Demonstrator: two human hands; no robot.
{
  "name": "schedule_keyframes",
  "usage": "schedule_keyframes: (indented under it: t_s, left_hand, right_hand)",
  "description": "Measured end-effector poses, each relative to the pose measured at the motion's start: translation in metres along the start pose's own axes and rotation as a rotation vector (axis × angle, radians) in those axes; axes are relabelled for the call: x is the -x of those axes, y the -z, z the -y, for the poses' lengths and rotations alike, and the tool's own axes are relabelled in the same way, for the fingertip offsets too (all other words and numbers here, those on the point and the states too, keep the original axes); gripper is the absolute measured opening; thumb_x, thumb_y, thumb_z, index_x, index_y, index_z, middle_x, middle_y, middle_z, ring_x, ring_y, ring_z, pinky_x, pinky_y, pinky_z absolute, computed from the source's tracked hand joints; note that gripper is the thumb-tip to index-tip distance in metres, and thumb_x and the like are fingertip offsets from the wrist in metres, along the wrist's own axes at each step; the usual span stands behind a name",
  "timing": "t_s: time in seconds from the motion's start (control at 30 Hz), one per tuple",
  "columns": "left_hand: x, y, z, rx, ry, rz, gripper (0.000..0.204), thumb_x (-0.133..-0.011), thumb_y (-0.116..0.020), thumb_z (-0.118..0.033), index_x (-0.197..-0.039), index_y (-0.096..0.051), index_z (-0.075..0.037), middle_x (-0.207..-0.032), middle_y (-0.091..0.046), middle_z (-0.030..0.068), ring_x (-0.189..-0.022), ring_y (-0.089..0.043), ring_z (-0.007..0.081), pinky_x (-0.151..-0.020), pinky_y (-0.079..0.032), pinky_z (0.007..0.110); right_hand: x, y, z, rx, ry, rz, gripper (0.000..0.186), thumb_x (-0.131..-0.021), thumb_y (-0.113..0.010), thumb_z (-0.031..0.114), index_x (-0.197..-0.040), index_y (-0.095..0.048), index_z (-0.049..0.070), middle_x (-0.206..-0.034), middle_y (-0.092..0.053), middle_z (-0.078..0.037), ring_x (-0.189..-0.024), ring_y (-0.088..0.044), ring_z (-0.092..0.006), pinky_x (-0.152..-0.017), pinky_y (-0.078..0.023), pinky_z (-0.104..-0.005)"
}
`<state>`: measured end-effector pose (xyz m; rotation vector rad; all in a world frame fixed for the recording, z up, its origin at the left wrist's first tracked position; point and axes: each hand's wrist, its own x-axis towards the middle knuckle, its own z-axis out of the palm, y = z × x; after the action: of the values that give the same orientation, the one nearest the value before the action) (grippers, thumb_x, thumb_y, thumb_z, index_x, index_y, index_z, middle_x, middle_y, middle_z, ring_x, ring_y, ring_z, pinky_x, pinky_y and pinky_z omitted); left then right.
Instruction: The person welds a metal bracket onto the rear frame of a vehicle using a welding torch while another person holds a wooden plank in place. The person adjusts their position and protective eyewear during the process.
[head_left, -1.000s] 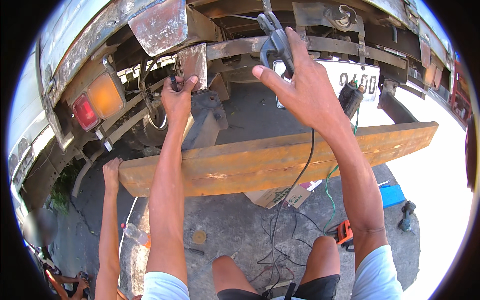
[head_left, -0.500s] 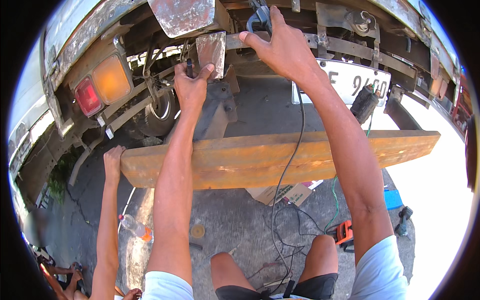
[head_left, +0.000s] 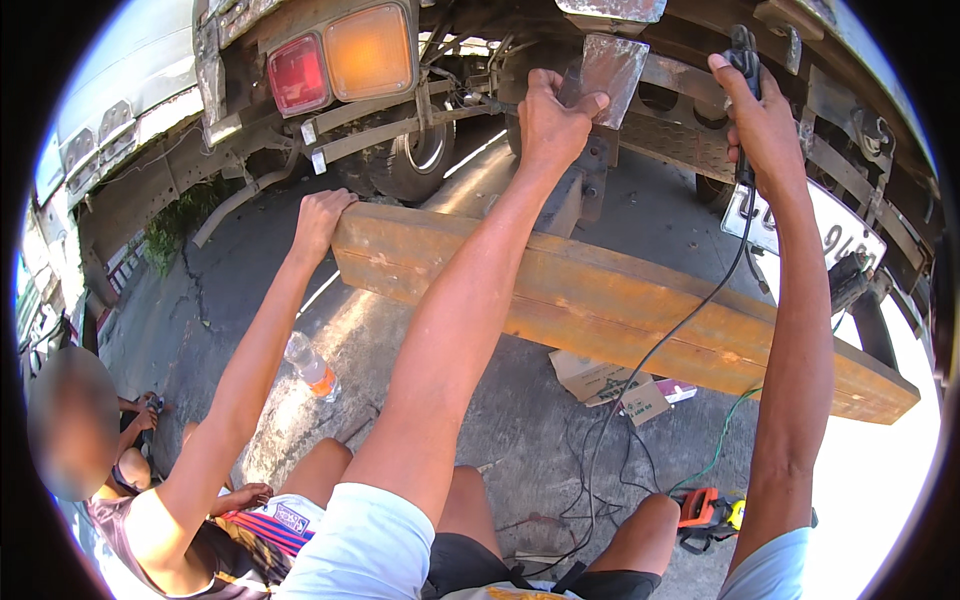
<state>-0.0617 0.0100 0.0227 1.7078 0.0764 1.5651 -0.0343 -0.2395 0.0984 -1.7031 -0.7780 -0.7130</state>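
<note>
My left hand (head_left: 560,125) is closed at the edge of a worn metal plate (head_left: 618,70) below the truck's rear body, thumb on the plate and fingers curled by a dark piece. My right hand (head_left: 760,125) grips a black clamp-like holder (head_left: 742,55) with a cable running down from it, right of the plate. Below both hands a long rusty steel beam (head_left: 640,310) lies crosswise on a bracket (head_left: 560,205). A co-worker's hand (head_left: 322,215) grasps its left end. A white number plate (head_left: 750,225) hangs behind my right forearm.
Tail lights (head_left: 365,55) and a wheel (head_left: 405,160) are at upper left. A co-worker (head_left: 130,520) sits at lower left, another person (head_left: 140,420) behind. On the ground are a bottle (head_left: 310,365), cardboard (head_left: 590,375), tangled cables and an orange tool (head_left: 700,510).
My view has swung left, bringing the seated co-worker into sight. My left hand remains at the metal plate; my right hand's fingers have drawn closer around the black holder.
</note>
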Motion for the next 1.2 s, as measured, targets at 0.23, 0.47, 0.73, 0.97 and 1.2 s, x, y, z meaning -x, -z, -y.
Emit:
schedule_keyframes:
  t_s: [0.23, 0.47, 0.73, 0.97, 1.2]
  left_hand:
    - [0.000, -0.001, 0.005, -0.008, -0.067, -0.026, 0.067, -0.076, -0.097, -0.036, -0.114, -0.064, 0.008, -0.101, -0.075, 0.0185, -0.092, -0.073, 0.0264, -0.084, -0.058, 0.039]
    - [0.000, 0.001, 0.001, -0.001, -0.057, 0.000, 0.064, -0.078, -0.095, -0.032, -0.116, -0.065, 0.009, -0.106, -0.075, 0.0183, -0.095, -0.072, 0.0255, -0.086, -0.057, 0.040]
    - [0.003, -0.003, -0.004, 0.071, -0.089, 0.002, 0.058, -0.083, -0.090, -0.025, -0.121, -0.065, 0.010, -0.108, -0.076, 0.0201, -0.097, -0.073, 0.0274, -0.088, -0.056, 0.043]
    - [0.000, -0.001, 0.007, 0.049, -0.093, 0.004, 0.055, -0.079, -0.095, -0.035, -0.109, -0.067, 0.003, -0.092, -0.071, 0.0089, -0.081, -0.067, 0.0199, -0.075, -0.054, 0.037]
    - [-0.006, -0.003, 0.017, 0.028, -0.049, -0.009, 0.064, -0.075, -0.099, -0.040, -0.108, -0.066, 0.003, -0.092, -0.070, 0.0071, -0.080, -0.065, 0.0164, -0.072, -0.053, 0.033]
  right_hand:
    - [0.002, 0.012, -0.016, -0.185, -0.082, 0.010, 0.076, -0.090, -0.074, 0.067, -0.128, -0.066, 0.002, -0.090, -0.054, -0.005, -0.069, -0.056, -0.0108, -0.057, -0.049, -0.0297]
    - [0.018, 0.001, 0.016, -0.127, 0.080, -0.049, 0.064, -0.098, -0.072, 0.055, -0.130, -0.064, 0.000, -0.080, -0.062, -0.007, -0.066, -0.063, -0.0156, -0.058, -0.051, -0.0338]
    - [0.016, 0.008, 0.020, -0.126, 0.065, 0.037, 0.058, -0.101, -0.069, 0.052, -0.121, -0.062, -0.001, -0.069, -0.058, -0.004, -0.052, -0.058, -0.0159, -0.050, -0.049, -0.0329]
    - [0.014, 0.019, 0.011, -0.090, -0.034, 0.054, 0.054, -0.102, -0.069, 0.052, -0.118, -0.060, 0.001, -0.071, -0.058, -0.003, -0.052, -0.057, -0.0150, -0.050, -0.049, -0.0319]
    - [0.014, 0.017, 0.021, 0.180, -0.035, 0.001, 0.060, -0.103, -0.066, 0.053, -0.130, -0.059, -0.001, -0.078, -0.062, -0.006, -0.061, -0.063, -0.0163, -0.055, -0.053, -0.0339]
